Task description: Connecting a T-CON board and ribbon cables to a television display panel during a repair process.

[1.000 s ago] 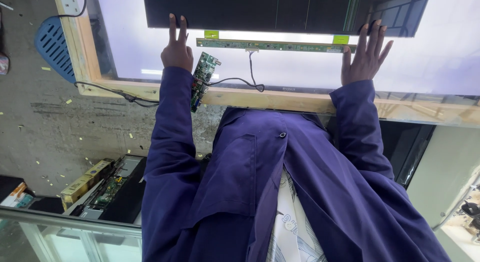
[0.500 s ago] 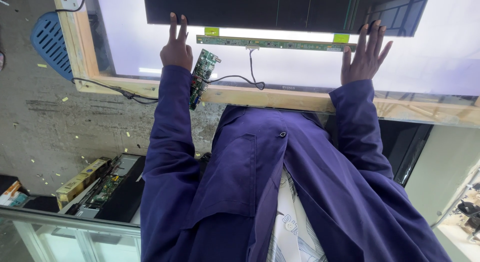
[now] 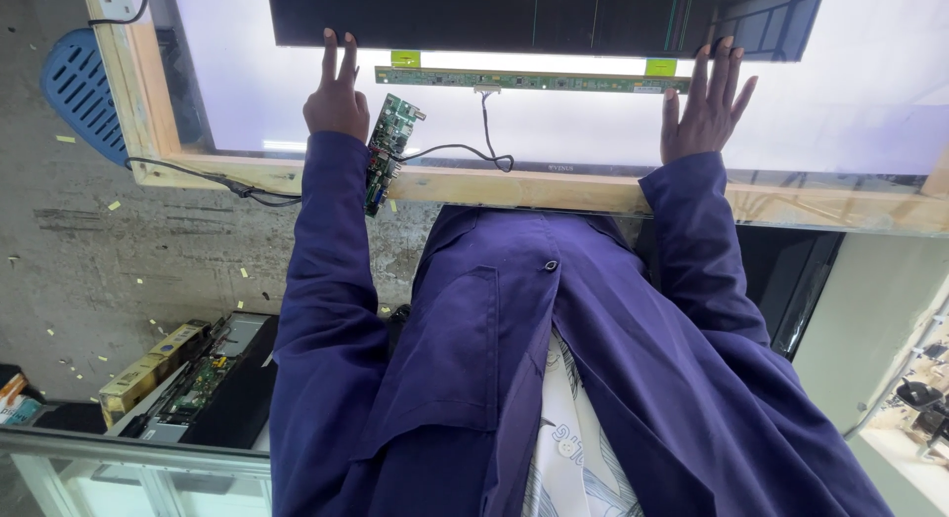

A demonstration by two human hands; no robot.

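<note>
Looking down from the head cam, I've got both hands flat on a big glowing white panel (image 3: 593, 122) sitting in a wooden frame (image 3: 514, 189). My left hand (image 3: 336, 97) is up at about 11 o'clock, fingers stretched out straight and together, gripping nothing, tips touching the lower edge of the dark screen sheet (image 3: 534, 15) that runs across 12 o'clock. My right hand (image 3: 704, 107) is at around 1 o'clock, fingers spread open, also holding nothing, tips on that same dark edge.

Between the two hands lies a long thin green circuit strip (image 3: 529, 80), just below the dark sheet. A thin wire (image 3: 474, 146) drops from its middle and loops over to a small green circuit board (image 3: 388, 146) just beside my left wrist, hanging over the frame edge.

Down at 8 o'clock on the floor there's an opened-up black device (image 3: 213, 388) with boards showing, and a blue slotted plastic thing (image 3: 81, 92) sits at 10 o'clock.
</note>
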